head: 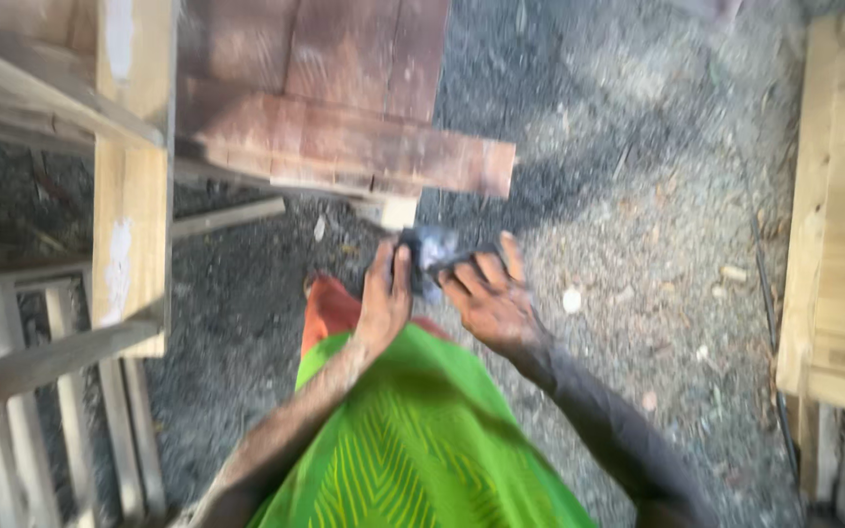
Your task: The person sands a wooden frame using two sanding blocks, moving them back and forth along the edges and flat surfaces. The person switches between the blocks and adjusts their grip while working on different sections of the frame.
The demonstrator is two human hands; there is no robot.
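So there's a small dark, greyish object [429, 256], too blurry to name, held out in front of the person's waist over the gravelly ground [638, 244]. Both hands share it: left hand [384, 298] has its fingers curled against one side, right hand [489, 293] has fingers spread over the other, probably to steady it. A reddish-brown wooden panel [344, 127] sits just beyond, pale wooden frames [129, 196] to the left.

Both forearms reach forward and converge. The left hand [384, 298] curls its fingers upward, thumb side in; the right hand [489, 296] spreads its fingers toward it, nearly touching.
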